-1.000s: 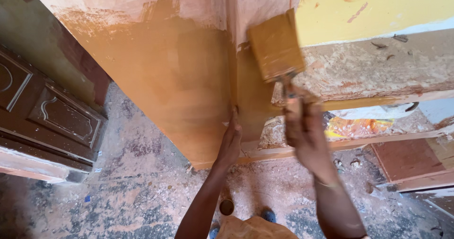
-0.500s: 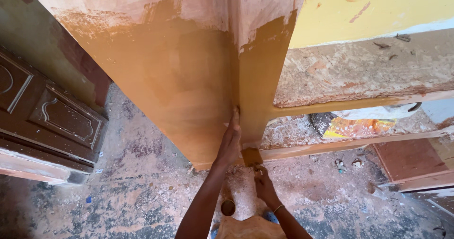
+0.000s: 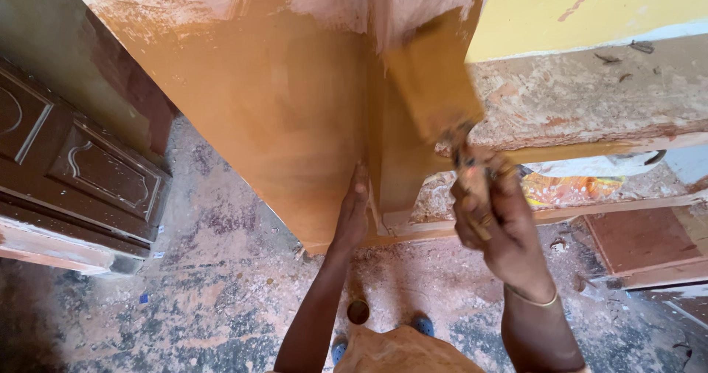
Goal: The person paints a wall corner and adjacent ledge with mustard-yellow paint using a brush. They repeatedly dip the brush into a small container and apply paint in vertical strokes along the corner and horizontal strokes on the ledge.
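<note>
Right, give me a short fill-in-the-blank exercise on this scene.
1. The right hand grips a wide paint-soaked ____ against the panel's edge.
2. The left hand presses flat on the tall ochre-painted wooden panel, holding ____.
3. A dark brown carved wooden door lies on the ____ side of the floor.

Missing words: brush; nothing; left
</note>
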